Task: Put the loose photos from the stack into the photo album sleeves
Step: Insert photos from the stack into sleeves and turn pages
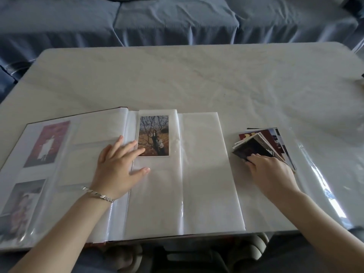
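Note:
The photo album (204, 174) lies open on the table near its front edge. A tree photo (154, 135) sits in the top-left sleeve of the right page. Two more photos (46, 143) fill sleeves on the left page. My left hand (118, 164) rests flat with spread fingers on the album's middle, its fingertips touching the tree photo's lower left corner. The loose photo stack (266, 143) lies fanned out to the right of the album. My right hand (269, 174) lies on the stack's near edge, fingers on a dark top photo that is lifted at an angle.
The table (197, 75) is pale marble under a clear plastic cover, which wrinkles at the right (325, 154). A blue covered sofa (177, 20) runs behind it. A silver bracelet (97, 194) is on my left wrist.

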The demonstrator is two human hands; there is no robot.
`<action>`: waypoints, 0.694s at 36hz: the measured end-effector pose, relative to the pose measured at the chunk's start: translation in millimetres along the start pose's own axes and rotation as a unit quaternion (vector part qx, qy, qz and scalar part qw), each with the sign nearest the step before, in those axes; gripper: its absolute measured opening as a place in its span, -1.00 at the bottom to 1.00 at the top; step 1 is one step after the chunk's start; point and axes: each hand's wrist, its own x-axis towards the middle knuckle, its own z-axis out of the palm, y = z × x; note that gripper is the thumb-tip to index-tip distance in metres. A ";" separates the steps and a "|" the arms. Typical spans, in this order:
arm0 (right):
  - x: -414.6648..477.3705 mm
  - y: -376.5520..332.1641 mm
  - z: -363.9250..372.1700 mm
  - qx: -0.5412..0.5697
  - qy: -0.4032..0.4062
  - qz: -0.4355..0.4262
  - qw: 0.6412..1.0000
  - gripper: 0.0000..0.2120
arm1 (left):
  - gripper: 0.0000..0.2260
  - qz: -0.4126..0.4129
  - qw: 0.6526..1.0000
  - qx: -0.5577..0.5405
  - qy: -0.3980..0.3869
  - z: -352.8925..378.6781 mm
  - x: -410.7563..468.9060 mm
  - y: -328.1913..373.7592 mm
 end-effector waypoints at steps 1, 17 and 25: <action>-0.7 -2.0 -2.8 0.012 0.016 -0.005 1.000 -0.77 | -0.38 0.000 1.000 -0.001 0.002 0.1 0.2 0.2; -6.7 -76.0 13.6 0.173 -0.012 -0.132 0.976 -0.66 | -0.51 0.001 1.000 0.006 -0.009 -1.2 0.1 1.4; 23.4 -71.5 -0.8 -0.001 -0.143 -0.060 0.988 -0.14 | -0.52 0.010 1.000 0.009 -0.010 -1.5 -0.6 1.0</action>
